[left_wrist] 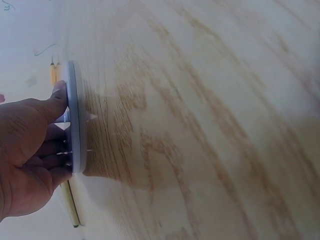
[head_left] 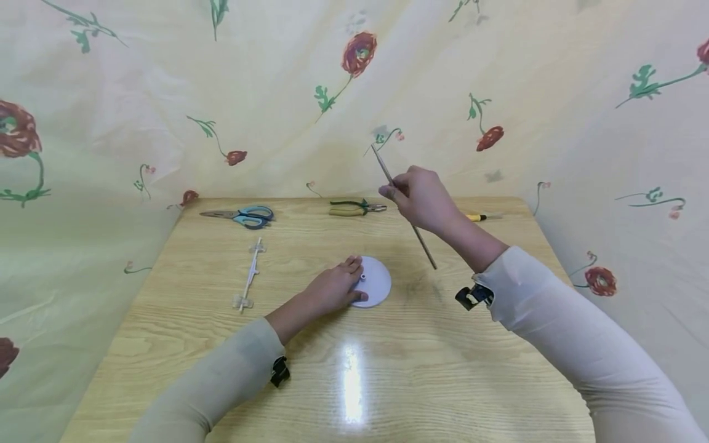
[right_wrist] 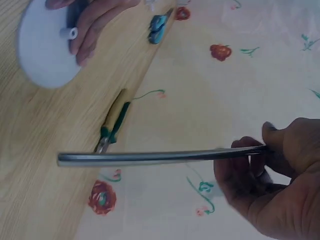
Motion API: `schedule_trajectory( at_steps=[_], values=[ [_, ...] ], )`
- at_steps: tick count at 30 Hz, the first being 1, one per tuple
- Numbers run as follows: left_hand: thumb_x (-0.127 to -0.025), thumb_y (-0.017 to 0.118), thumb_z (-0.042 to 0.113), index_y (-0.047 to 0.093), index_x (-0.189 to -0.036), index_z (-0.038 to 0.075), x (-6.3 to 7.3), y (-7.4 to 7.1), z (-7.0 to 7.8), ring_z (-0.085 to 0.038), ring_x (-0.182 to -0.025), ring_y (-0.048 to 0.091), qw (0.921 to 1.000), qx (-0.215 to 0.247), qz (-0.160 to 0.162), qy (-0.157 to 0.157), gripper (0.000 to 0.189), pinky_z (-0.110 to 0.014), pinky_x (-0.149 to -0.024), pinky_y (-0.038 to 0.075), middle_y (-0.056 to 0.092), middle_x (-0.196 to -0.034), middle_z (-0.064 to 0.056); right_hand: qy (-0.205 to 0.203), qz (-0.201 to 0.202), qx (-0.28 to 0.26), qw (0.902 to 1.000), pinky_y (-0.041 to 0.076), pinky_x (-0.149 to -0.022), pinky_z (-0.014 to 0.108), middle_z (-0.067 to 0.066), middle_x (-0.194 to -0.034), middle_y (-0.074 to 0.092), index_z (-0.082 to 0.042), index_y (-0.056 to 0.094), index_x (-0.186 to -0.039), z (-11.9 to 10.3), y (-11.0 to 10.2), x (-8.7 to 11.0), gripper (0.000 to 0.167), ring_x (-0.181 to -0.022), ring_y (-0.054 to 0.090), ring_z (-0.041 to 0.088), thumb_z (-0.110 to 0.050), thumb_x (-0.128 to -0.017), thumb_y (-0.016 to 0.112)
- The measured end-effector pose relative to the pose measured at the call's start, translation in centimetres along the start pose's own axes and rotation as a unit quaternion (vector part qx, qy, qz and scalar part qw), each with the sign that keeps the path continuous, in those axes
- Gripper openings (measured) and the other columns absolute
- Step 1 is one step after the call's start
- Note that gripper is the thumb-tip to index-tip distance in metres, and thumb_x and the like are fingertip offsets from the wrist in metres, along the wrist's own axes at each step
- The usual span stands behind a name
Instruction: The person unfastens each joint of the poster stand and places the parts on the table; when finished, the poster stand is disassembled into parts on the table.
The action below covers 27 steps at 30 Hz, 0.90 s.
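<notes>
My left hand (head_left: 332, 284) presses its fingers and thumb on a round white disc (head_left: 379, 284). A short hollow stub stands up from the disc's face, between the fingers and the thumb. In the left wrist view the disc (left_wrist: 76, 120) shows edge-on, close against the wooden table. My right hand (head_left: 423, 195) pinches a thin metal rod (head_left: 424, 247) in the air, right of the disc and farther back. Slanting, the rod has its upper end to the left; in the right wrist view the rod (right_wrist: 135, 159) runs nearly level from the fingertips.
Pliers (head_left: 349, 210) with yellow-green handles lie at the table's back edge. Blue-handled scissors (head_left: 244, 216) are at the back left, above a thin white bar (head_left: 252, 271) with clear end pieces. A yellow-handled tool (head_left: 475, 217) lies partly behind my right arm. Flowered cloth surrounds the table (head_left: 443, 381).
</notes>
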<state>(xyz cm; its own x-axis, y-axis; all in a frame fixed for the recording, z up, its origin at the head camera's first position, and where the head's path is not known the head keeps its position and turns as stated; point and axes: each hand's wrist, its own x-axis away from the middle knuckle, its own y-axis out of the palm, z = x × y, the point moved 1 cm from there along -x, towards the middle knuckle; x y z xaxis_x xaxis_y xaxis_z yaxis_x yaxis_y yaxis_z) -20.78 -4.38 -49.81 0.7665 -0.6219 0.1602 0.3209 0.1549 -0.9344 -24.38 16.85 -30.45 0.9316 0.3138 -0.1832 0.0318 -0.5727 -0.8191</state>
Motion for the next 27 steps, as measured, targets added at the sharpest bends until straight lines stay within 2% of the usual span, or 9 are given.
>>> schedule_trajectory(
  at_steps=[3,5,7,10,13,14,16,20,27],
  values=[
    [-0.108,0.068,0.053,0.046,-0.165,-0.001,-0.6,1.3,-1.0,-0.034,-0.170,0.030,1.0000,0.002,0.007,0.001,0.081,-0.053,-0.134,0.036,0.033,-0.180,-0.017,0.017,-0.016,0.041,0.9989,0.040,-0.061,0.033,0.007,-0.070,0.063,0.001,0.084,-0.101,1.0,0.1,-0.1,0.035,-0.061,0.050,0.019,-0.028,-0.113,0.067],
    [-0.106,0.070,0.053,0.046,-0.165,0.000,-1.1,1.9,-1.5,-0.035,-0.170,0.029,0.9999,0.009,0.008,0.000,0.083,-0.055,-0.133,0.036,0.032,-0.180,-0.016,0.037,-0.035,0.059,0.9970,0.039,-0.058,0.032,0.003,-0.062,0.063,0.001,0.083,-0.096,1.8,0.2,-0.2,0.036,-0.055,0.049,0.016,-0.027,-0.112,0.068],
    [-0.107,0.070,0.055,0.046,-0.166,0.001,-1.3,2.4,-1.8,-0.034,-0.170,0.029,0.9999,0.000,0.012,-0.002,0.084,-0.055,-0.133,0.036,0.032,-0.181,-0.016,0.060,-0.054,0.077,0.9937,0.038,-0.056,0.030,0.000,-0.057,0.059,0.000,0.080,-0.084,2.6,0.4,-0.1,0.040,-0.052,0.047,0.013,-0.026,-0.112,0.068],
    [-0.106,0.070,0.055,0.044,-0.167,0.001,-1.8,2.9,-2.3,-0.033,-0.171,0.026,0.9999,0.007,0.011,-0.001,0.086,-0.056,-0.134,0.034,0.029,-0.182,-0.015,0.101,-0.090,0.116,0.9840,0.036,-0.052,0.027,-0.004,-0.049,0.047,-0.009,0.062,-0.060,4.2,1.0,0.0,0.056,-0.047,0.043,0.011,-0.030,-0.112,0.069],
    [-0.106,0.069,0.057,0.042,-0.168,0.001,-2.0,3.3,-2.6,-0.032,-0.172,0.024,1.0000,-0.002,0.009,0.003,0.087,-0.054,-0.135,0.033,0.027,-0.182,-0.015,0.131,-0.121,0.155,0.9716,0.035,-0.050,0.026,-0.007,-0.046,0.041,-0.016,0.051,-0.052,5.8,1.9,0.2,0.065,-0.046,0.042,0.010,-0.035,-0.111,0.069],
    [-0.106,0.069,0.058,0.043,-0.168,0.002,-2.5,3.9,-3.1,-0.032,-0.172,0.024,0.9999,0.002,0.008,0.006,0.087,-0.054,-0.135,0.032,0.026,-0.182,-0.014,0.137,-0.130,0.167,0.9678,0.035,-0.050,0.025,-0.007,-0.046,0.040,-0.017,0.049,-0.052,6.5,2.3,0.3,0.066,-0.046,0.040,0.009,-0.036,-0.110,0.070],
    [-0.106,0.069,0.058,0.043,-0.167,0.002,-2.6,4.0,-3.1,-0.032,-0.171,0.025,0.9999,-0.008,0.007,0.009,0.087,-0.052,-0.134,0.034,0.027,-0.182,-0.014,0.147,-0.140,0.188,0.9611,0.034,-0.049,0.025,-0.008,-0.047,0.036,-0.018,0.045,-0.051,7.7,3.0,0.7,0.066,-0.046,0.037,0.009,-0.037,-0.109,0.072],
    [-0.106,0.067,0.060,0.043,-0.167,0.002,-2.6,4.1,-3.1,-0.032,-0.171,0.026,0.9997,-0.016,0.011,0.012,0.087,-0.052,-0.134,0.034,0.028,-0.181,-0.014,0.151,-0.146,0.209,0.9548,0.034,-0.048,0.024,-0.007,-0.051,0.032,-0.017,0.044,-0.054,9.6,4.3,1.7,0.064,-0.049,0.033,0.009,-0.033,-0.108,0.074],
    [-0.107,0.068,0.055,0.044,-0.166,0.000,-1.6,2.9,-2.1,-0.034,-0.172,0.024,0.9996,0.028,0.010,-0.001,0.084,-0.054,-0.137,0.029,0.028,-0.182,-0.016,0.182,-0.155,0.196,0.9509,0.039,-0.052,0.026,-0.002,-0.061,0.045,-0.011,0.056,-0.066,12.4,6.5,3.6,0.050,-0.055,0.041,0.012,-0.028,-0.111,0.069]
  ],
)
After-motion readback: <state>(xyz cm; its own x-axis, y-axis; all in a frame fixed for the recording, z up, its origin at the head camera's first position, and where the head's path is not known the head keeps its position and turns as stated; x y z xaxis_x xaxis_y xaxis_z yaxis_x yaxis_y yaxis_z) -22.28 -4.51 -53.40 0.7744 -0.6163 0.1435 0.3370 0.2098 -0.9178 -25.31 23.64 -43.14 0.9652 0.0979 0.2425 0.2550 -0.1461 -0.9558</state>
